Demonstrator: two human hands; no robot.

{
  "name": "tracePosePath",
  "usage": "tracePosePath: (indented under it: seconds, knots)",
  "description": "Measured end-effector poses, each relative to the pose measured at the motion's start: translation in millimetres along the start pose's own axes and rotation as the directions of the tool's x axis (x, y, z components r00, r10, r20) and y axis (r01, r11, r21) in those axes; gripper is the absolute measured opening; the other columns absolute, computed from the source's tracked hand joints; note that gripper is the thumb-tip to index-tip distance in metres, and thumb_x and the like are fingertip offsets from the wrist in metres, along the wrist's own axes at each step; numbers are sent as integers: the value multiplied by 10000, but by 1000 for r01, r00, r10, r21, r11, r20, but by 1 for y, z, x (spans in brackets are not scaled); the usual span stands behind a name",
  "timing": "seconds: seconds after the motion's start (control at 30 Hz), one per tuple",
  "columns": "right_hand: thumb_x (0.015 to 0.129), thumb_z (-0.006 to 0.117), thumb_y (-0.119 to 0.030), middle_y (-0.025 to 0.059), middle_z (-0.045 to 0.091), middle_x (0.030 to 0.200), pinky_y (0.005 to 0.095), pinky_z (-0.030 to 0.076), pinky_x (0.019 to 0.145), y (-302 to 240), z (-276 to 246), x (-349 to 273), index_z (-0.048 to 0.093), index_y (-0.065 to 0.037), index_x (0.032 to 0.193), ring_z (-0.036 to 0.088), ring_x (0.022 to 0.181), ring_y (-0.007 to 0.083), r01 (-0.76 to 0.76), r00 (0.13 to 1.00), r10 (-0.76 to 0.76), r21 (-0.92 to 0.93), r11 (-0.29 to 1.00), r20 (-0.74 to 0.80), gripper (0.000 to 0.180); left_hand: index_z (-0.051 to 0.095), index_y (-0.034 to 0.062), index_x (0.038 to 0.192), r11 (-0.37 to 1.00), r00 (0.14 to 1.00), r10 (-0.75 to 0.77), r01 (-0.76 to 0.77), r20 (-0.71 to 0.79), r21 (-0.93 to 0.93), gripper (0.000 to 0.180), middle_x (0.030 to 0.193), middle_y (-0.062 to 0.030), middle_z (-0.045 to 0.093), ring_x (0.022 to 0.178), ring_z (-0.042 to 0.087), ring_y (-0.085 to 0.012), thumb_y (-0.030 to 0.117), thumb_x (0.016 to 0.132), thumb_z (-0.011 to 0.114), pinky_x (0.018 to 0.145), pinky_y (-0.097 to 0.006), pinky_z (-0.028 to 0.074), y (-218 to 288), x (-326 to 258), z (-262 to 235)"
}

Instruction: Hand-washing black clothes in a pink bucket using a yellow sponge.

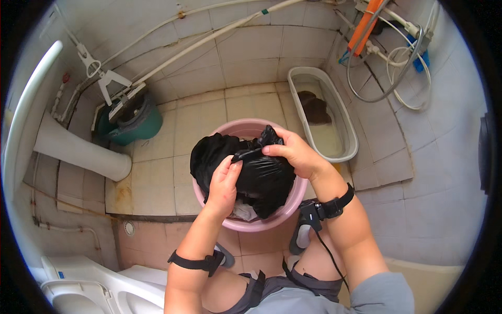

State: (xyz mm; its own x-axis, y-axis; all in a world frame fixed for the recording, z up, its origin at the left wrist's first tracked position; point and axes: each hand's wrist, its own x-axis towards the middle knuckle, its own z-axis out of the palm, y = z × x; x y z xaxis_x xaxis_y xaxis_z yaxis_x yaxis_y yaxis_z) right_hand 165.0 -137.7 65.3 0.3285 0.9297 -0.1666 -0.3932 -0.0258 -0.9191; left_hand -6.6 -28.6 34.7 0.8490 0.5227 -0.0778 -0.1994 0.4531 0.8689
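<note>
Both hands are closed on a shiny black garment [265, 175], whose exact kind I cannot make out. My left hand [225, 183] pinches its upper left edge. With thumb and fingers, my right hand [294, 152] grips a bunched fold at its upper right. The garment hangs over a round pink basin [251, 226], which stands on the floor in front of my feet. A duller black cloth [206, 154] lies at the basin's left side. Some whitish cloth [243, 211] shows below the black garment, mostly covered by it.
A long white tub [349, 152] with a dark item in water stands at the back right. Left of the basin are a green mop bucket [144, 128] and a white pedestal [86, 149]. A shower hose [353, 83] hangs at the right. White plastic [89, 282] fills the lower left.
</note>
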Motion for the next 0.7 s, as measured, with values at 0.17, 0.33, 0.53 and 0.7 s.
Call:
tracePosePath:
  seconds: [0.17,0.33,0.53,0.7]
  knots:
    - [818,677,-86,28,624,971,259,487,820,-12,-2,3,559,-17,1102,595,892,102,27,1000,-28,62,998,10,315,573,24,1107,1000,999,22,-22,-35,-15,203,1058,-18,609,988,539,-87,162,992,479,902,-242,410,2,1,8]
    - [856,622,-100,45,634,989,287,497,827,-13,-7,3,561,-12,1101,610,893,128,-30,999,27,141,989,19,267,578,27,1106,994,993,-89,83,-82,-72,200,1058,-26,610,976,555,-105,164,974,515,882,-250,426,8,5,9]
    - [888,532,-110,79,645,981,327,507,818,-1,-6,10,588,-25,1041,630,887,170,-21,985,82,361,932,-154,184,577,24,1115,813,873,316,-47,-372,581,259,1044,-57,592,965,552,-127,155,898,630,858,-264,437,-4,8,-3]
    - [863,534,-62,65,588,1017,342,492,852,20,13,11,506,-36,1170,597,932,186,112,967,5,440,891,-255,309,227,-42,1443,814,993,116,-96,1,573,771,1354,-189,414,1215,478,-253,256,880,663,1021,-371,389,-32,-4,27]
